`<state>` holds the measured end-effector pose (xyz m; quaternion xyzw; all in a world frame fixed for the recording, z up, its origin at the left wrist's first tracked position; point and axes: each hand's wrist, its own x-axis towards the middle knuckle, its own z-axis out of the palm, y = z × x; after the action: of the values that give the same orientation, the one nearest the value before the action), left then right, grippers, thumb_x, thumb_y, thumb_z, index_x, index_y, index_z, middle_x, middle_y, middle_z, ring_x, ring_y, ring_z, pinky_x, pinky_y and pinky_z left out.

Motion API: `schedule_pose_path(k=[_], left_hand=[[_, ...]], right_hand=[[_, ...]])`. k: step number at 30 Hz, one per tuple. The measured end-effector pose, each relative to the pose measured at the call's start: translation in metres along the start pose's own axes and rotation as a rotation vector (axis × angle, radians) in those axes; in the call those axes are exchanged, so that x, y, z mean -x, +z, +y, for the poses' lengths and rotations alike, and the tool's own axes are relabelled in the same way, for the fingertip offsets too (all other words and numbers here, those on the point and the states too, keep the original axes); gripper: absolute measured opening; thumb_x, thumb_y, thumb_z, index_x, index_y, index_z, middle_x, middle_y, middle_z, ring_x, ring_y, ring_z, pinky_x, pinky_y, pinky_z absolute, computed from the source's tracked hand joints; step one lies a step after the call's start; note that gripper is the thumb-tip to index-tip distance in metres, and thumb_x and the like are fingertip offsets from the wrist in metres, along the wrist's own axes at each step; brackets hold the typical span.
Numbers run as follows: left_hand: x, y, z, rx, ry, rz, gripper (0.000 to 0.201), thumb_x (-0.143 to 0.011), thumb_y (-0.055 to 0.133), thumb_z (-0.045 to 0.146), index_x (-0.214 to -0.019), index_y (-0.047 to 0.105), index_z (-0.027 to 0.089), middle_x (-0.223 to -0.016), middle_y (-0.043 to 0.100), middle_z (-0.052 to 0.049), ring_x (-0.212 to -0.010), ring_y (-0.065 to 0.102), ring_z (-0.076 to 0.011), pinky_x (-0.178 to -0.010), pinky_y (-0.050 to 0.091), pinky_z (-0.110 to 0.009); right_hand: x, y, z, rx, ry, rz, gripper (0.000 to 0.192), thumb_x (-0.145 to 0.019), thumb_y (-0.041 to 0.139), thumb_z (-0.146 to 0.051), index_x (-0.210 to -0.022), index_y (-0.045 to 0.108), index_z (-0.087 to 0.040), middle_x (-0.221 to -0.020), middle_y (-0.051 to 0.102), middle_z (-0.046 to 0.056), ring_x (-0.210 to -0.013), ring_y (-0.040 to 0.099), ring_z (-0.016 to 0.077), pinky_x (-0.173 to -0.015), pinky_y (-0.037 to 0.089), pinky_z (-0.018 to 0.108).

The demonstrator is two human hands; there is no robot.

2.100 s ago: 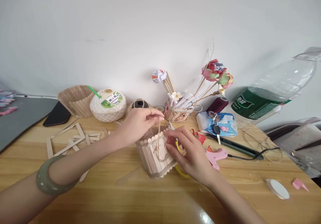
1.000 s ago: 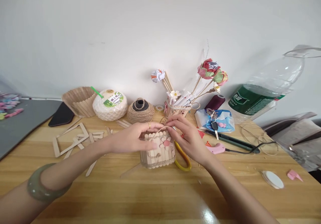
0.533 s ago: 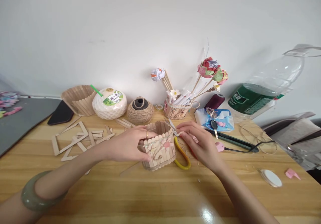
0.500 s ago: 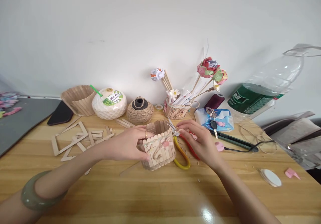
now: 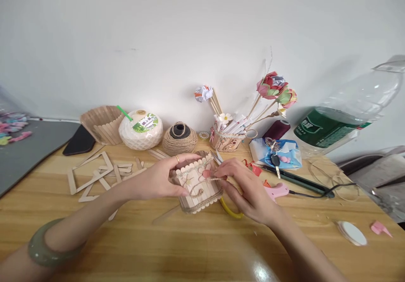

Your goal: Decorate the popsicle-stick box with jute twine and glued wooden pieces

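Observation:
My left hand (image 5: 161,176) grips the left side of a small basket (image 5: 199,200) made of craft sticks, thumb on its front and fingers at the rim. The basket is tilted, its decorated front turned up, with twine along the rim and base and a pink heart-like piece (image 5: 206,174). A curl of twine (image 5: 196,192) lies across that front. My right hand (image 5: 242,189) pinches the twine's free end just right of the basket. Scissors lie behind, mostly hidden; a blade (image 5: 217,157) and the yellow handle (image 5: 232,210) show.
Loose craft sticks (image 5: 104,176) lie at the left. Along the wall stand a stick container (image 5: 104,126), a white coconut (image 5: 141,132), a twine ball (image 5: 179,141) and a flower holder (image 5: 226,141). A pink corded tool (image 5: 278,190) and big bottle (image 5: 325,124) are right.
My right hand has moved from beside the scissors blades to the basket's front and drawn the twine end rightward. The basket has tipped, showing more of its front. The view has shifted slightly.

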<state>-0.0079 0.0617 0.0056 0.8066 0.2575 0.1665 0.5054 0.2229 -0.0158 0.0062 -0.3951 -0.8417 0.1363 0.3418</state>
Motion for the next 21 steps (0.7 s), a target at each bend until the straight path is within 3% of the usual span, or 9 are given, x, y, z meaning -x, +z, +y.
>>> schedule_pose_path(k=[4,10,16,21], left_hand=[[0.003,-0.002,-0.001,-0.001,0.068,0.003,0.072,-0.073,0.065,0.028,-0.135,0.029,0.027,-0.142,0.036,-0.005,-0.126,0.037,-0.0234,-0.102,0.034,-0.037],[0.0,-0.002,0.004,-0.169,0.156,0.022,0.05,-0.078,0.059,0.021,-0.125,0.045,0.028,-0.129,0.052,-0.002,-0.119,0.046,-0.0199,-0.1,0.035,-0.036],[-0.001,0.0,0.004,-0.153,0.209,0.04,0.04,-0.078,0.058,0.021,-0.118,0.052,0.024,-0.121,0.059,-0.004,-0.111,0.052,-0.0198,-0.094,0.04,-0.034],[-0.003,-0.001,0.003,-0.124,0.185,0.051,0.033,-0.078,0.057,0.02,-0.111,0.054,0.023,-0.111,0.062,-0.002,-0.102,0.056,-0.0175,-0.086,0.044,-0.029]], right_hand=[[0.002,0.004,0.005,0.139,-0.046,-0.01,0.026,-0.087,0.045,-0.015,-0.113,0.05,-0.018,-0.085,0.057,0.007,-0.081,0.05,0.0195,-0.071,0.044,0.036],[0.001,0.015,0.001,0.203,-0.156,0.051,0.014,-0.087,0.048,-0.013,-0.098,0.056,-0.017,-0.085,0.061,0.006,-0.076,0.054,0.016,-0.062,0.043,0.027],[0.003,0.015,-0.002,0.144,0.024,0.11,0.009,-0.085,0.05,-0.012,-0.092,0.056,-0.016,-0.075,0.059,0.004,-0.067,0.052,0.0142,-0.058,0.042,0.026],[-0.001,0.012,-0.005,0.128,0.052,0.107,0.008,-0.087,0.047,-0.014,-0.081,0.052,-0.017,-0.07,0.056,0.003,-0.064,0.051,0.0136,-0.056,0.04,0.025]])
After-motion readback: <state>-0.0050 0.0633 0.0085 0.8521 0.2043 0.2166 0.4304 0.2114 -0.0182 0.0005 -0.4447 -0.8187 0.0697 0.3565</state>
